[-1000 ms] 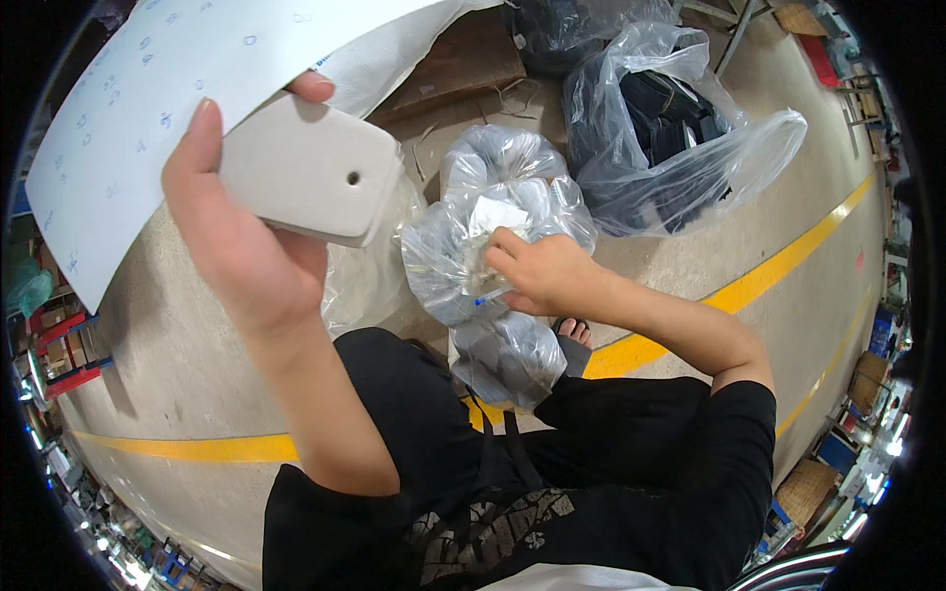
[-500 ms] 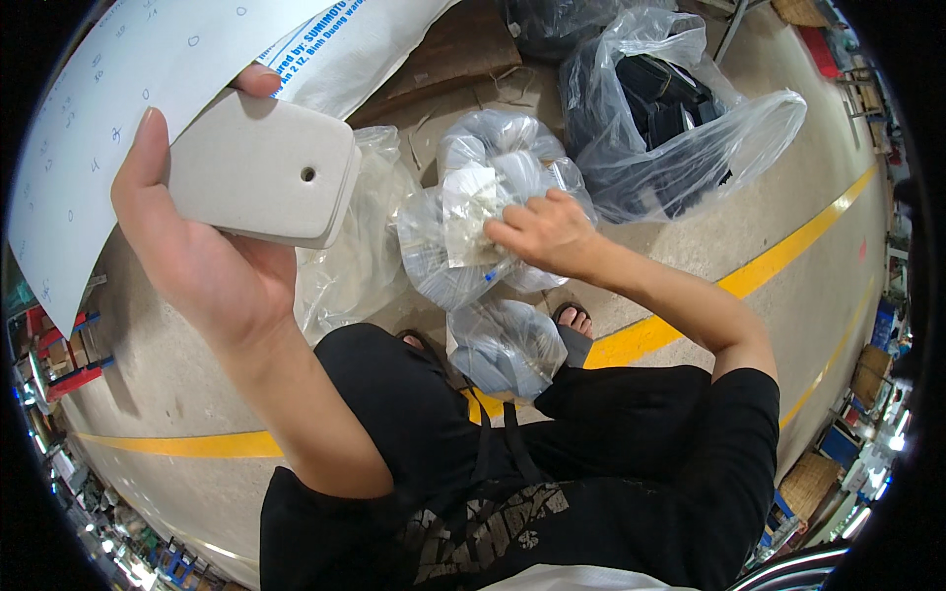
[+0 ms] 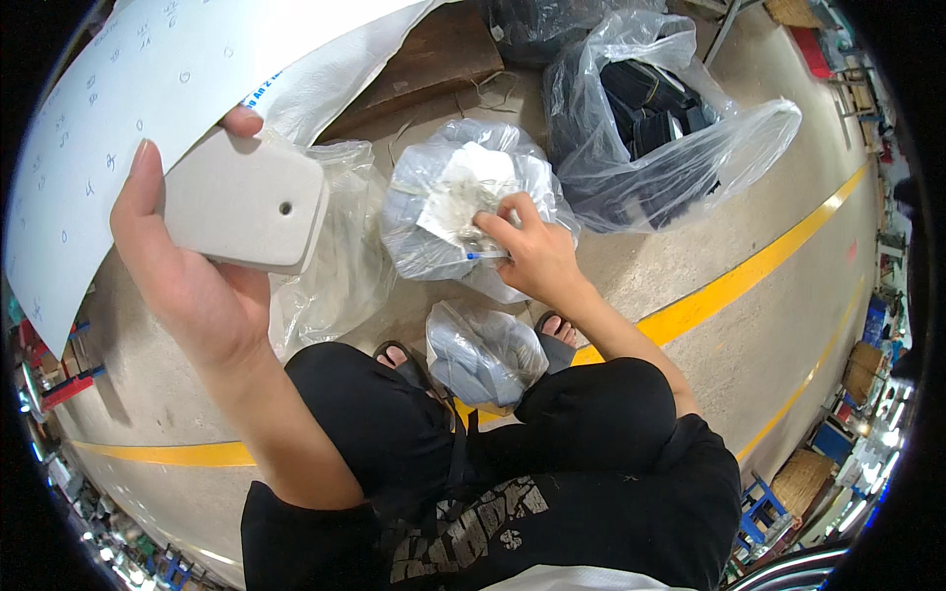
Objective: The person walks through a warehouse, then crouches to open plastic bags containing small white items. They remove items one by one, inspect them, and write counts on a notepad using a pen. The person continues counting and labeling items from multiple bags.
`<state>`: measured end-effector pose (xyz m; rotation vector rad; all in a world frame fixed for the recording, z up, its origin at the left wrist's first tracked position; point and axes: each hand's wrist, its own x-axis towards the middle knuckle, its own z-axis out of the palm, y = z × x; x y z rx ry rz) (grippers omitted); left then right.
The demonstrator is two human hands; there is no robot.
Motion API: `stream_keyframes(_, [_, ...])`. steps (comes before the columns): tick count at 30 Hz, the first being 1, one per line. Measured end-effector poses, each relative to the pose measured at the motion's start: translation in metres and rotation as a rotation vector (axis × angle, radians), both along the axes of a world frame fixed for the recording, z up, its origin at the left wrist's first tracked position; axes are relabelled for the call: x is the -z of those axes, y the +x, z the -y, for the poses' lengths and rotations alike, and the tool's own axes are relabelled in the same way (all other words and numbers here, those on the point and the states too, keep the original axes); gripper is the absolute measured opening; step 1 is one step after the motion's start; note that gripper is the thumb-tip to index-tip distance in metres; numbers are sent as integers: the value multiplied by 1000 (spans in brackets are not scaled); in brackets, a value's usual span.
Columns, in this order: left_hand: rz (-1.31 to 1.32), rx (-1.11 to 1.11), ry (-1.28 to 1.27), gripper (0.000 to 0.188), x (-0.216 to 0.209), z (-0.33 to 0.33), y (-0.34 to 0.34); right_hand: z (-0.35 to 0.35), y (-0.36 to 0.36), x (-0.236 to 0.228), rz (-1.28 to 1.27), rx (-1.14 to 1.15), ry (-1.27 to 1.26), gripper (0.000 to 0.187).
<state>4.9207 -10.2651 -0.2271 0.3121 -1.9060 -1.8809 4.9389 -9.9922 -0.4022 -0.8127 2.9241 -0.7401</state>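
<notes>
Paper slip (image 3: pixel 440 213) now sits tilted versus the earlier frame. Your right hand (image 3: pixel 537 258) pinches the clear bag (image 3: pixel 412 248) just beside it; slip lies left of those fingertips. Your left hand (image 3: pixel 212 307), farther off, grips the pale block (image 3: pixel 241 202), long axis running rightward.

Factory-type workshop: bare concrete floor (image 3: pixel 177 394), yellow marking line (image 3: pixel 724 286), bagged black parts (image 3: pixel 652 103), red-blue rack (image 3: pixel 69 389) at left.
</notes>
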Motion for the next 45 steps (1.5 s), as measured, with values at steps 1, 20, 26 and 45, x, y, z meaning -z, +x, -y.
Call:
stream_keyframes(1, [14, 29, 7, 51, 2, 4, 0, 0, -3, -4, 50, -38, -20, 54])
stream_keyframes(20, [82, 39, -44, 46, 3, -9, -2, 21, -42, 9, 155, 178, -66, 68])
stream_keyframes(26, [89, -5, -51, 47, 2, -9, -2, 20, -41, 21, 108, 202, -174, 58])
stream_keyframes(45, [135, 51, -54, 50, -1, 1, 7, 7, -16, -7, 42, -198, -173, 37])
